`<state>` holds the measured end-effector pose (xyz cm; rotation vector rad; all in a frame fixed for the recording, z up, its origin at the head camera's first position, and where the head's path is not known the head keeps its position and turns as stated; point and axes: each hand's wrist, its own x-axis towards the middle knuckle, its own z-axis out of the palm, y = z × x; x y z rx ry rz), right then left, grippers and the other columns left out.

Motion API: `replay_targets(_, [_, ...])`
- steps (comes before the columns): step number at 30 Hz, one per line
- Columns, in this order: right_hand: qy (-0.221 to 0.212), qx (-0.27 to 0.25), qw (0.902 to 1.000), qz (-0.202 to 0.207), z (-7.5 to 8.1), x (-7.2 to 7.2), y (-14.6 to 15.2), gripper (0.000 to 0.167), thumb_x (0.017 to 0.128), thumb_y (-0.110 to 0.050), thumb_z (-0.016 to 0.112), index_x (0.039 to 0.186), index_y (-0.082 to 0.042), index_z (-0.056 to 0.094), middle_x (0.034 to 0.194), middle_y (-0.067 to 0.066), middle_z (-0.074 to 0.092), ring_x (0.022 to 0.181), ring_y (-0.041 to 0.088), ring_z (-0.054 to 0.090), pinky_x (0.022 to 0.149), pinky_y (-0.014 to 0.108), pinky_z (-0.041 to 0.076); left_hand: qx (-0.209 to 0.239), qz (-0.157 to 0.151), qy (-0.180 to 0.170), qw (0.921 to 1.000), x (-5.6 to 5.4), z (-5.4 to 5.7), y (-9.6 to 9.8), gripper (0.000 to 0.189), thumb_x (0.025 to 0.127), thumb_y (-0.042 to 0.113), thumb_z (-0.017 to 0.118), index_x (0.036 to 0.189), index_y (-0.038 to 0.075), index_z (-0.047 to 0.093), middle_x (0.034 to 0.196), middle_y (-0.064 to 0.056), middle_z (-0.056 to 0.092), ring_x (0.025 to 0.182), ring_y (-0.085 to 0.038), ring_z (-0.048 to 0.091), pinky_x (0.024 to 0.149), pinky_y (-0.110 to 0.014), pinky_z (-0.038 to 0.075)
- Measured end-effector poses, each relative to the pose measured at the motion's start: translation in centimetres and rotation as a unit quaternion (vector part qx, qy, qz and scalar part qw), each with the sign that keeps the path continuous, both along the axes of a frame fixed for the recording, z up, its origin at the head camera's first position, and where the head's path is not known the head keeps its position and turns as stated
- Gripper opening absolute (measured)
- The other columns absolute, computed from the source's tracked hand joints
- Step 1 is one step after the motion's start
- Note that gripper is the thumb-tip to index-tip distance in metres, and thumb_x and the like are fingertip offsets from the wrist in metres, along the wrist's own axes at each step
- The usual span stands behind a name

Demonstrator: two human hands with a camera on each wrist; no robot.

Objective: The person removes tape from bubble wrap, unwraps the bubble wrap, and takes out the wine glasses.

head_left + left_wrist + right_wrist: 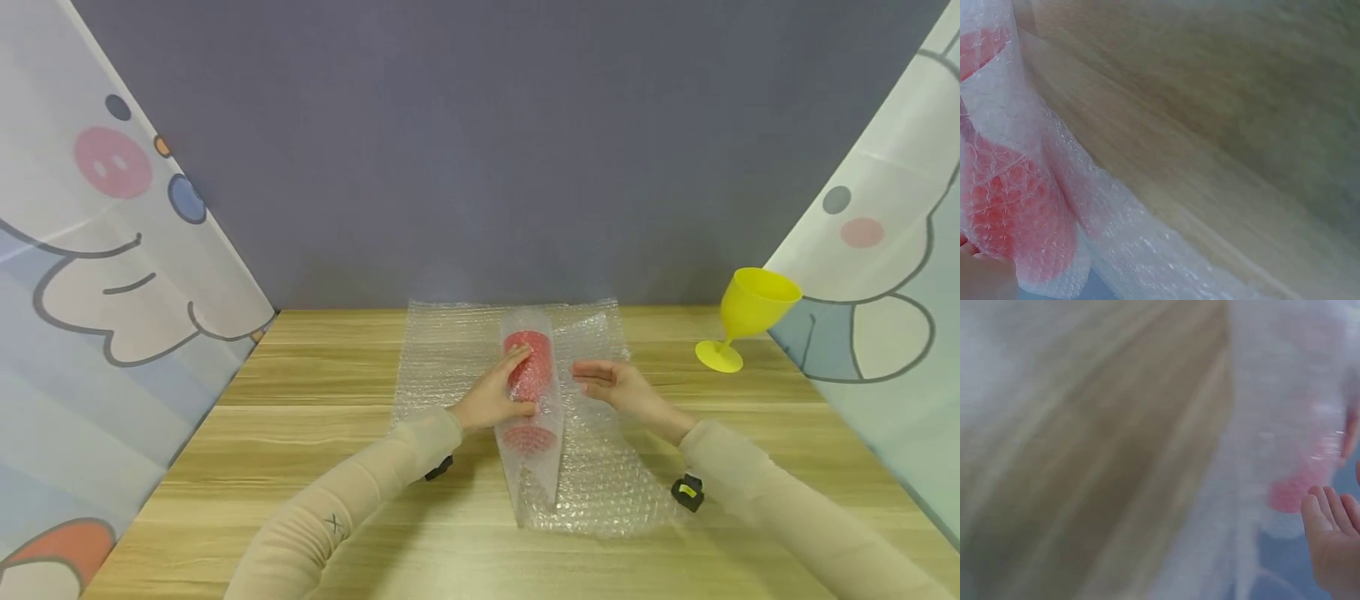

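Observation:
A red goblet lies rolled up in bubble wrap, its cup toward the far side and its round foot toward me; the layers blur its outline. My left hand grips the roll from the left, fingers over the top and thumb on the near part. To the right of the roll my right hand hovers over the sheet with straight fingers, holding nothing. In the left wrist view the red goblet shows through the bubbles. The right wrist view shows my right hand beside the wrapped end.
A yellow goblet stands upright at the back right of the wooden table. A grey panel rises behind the table, and cartoon-printed sheets hang on both sides. Flat bubble wrap extends left and right of the roll.

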<state>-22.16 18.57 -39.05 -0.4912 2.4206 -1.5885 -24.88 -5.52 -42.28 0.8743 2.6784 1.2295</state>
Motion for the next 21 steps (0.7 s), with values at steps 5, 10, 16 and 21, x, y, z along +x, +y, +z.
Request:
replay_targets(5, [-0.024,0.013,0.9996,0.009,-1.6,0.1,0.2,0.05,0.088,-0.001,0.054,0.133,0.01,0.036,0.136,0.028,0.039,0.126,0.043,0.038,0.103,0.045,0.038,0.005,0.006,-0.019,0.9998,0.1,0.1,0.0,0.096,0.072,0.026,0.077,0.147,0.023,0.018,0.154,0.009,0.012,0.141,-0.015,0.011,0.115,-0.042,0.015])
replay_targets(10, [-0.039,0.069,0.9966,0.025,-2.8,0.4,0.8,0.066,0.078,-0.001,0.064,0.137,0.002,0.035,0.143,0.022,0.035,0.126,0.043,0.037,0.099,0.046,0.042,0.004,0.003,-0.019,0.9998,0.1,0.3,-0.1,0.097,0.072,0.026,0.077,0.147,0.024,0.017,0.154,0.007,0.011,0.141,-0.016,0.01,0.115,-0.044,0.014])
replay_targets(16, [-0.023,0.118,0.9914,0.05,-3.7,0.7,1.2,0.078,0.07,-0.003,0.072,0.137,0.003,0.034,0.142,0.023,0.035,0.126,0.041,0.039,0.094,0.043,0.047,-0.001,-0.003,-0.007,1.0,0.0,0.2,-0.3,0.097,0.072,0.026,0.076,0.148,0.023,0.016,0.155,0.005,0.01,0.142,-0.017,0.01,0.115,-0.045,0.014])
replay_targets(21, [0.063,0.18,0.9802,0.053,-4.1,0.9,1.1,0.076,0.066,-0.006,0.075,0.134,0.005,0.04,0.137,0.023,0.043,0.127,0.042,0.037,0.106,0.054,0.028,0.011,-0.006,-0.013,0.9998,0.0,0.1,-0.4,0.096,0.073,0.026,0.076,0.148,0.021,0.016,0.154,0.004,0.012,0.142,-0.019,0.011,0.115,-0.044,0.015])
